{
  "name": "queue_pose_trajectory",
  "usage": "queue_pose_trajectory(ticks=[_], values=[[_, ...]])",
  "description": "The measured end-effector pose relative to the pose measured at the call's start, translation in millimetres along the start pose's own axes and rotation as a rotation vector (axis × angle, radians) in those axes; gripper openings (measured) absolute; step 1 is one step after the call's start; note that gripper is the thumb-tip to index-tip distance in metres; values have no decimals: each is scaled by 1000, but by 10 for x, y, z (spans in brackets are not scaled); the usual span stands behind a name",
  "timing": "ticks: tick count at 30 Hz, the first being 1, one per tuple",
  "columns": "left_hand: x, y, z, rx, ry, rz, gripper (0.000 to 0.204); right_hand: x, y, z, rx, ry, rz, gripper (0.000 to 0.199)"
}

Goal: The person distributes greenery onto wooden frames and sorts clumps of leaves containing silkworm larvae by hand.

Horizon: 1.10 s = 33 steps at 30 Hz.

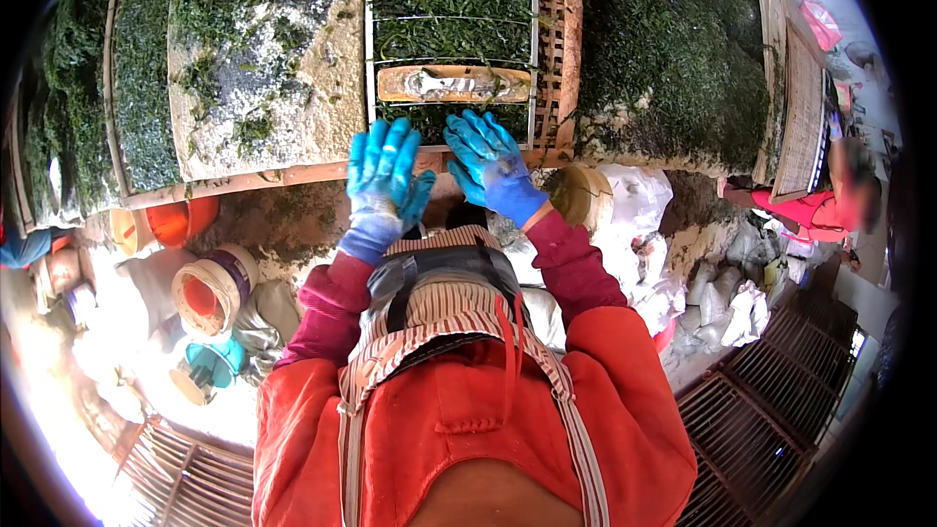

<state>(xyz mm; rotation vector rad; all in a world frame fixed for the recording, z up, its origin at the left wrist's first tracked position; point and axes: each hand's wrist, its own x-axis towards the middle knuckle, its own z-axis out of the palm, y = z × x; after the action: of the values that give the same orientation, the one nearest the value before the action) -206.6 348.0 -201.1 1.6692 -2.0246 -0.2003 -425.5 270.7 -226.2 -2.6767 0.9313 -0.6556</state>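
Both my hands wear blue gloves and are raised side by side at the near edge of a wooden frame (552,59) filled with dark green seaweed (451,0). My left hand (385,176) has its fingers spread and holds nothing. My right hand (488,164) is also spread flat, its fingertips touching the seaweed just below a flat wooden tool (453,84) lying across the frame. I wear a red jacket with a striped apron.
A stone slab (264,59) strewn with seaweed lies left of the frame, a thick seaweed heap (673,49) right. Orange and white buckets (210,288) stand lower left, white sacks (634,205) right. Another person in pink (825,205) works far right. Wire racks (771,410) lie lower right.
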Motion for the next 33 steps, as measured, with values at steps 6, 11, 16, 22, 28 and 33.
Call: queue_pose_trajectory(ticks=[6, 11, 16, 22, 28, 33], values=[[-18, -249, 28, 346, -133, -82, 59, -69, 115, -237, 53, -81, -16, 52], [18, -286, 155, 319, -158, -81, 65, -153, 359, -195, 113, 499, 532, 66], [51, -270, 124, 337, -246, -82, 65, 171, 35, -81, -185, 134, 489, 61], [240, -380, -107, -16, 136, -48, 61, -201, -64, -233, -125, -10, 221, 47], [1002, -221, 152, 40, -7, 83, 52, -494, 313, -154, -419, -125, 251, 45], [1244, -306, 225, 138, -61, 113, 27, -285, 336, -387, -575, -425, 138, 43]])
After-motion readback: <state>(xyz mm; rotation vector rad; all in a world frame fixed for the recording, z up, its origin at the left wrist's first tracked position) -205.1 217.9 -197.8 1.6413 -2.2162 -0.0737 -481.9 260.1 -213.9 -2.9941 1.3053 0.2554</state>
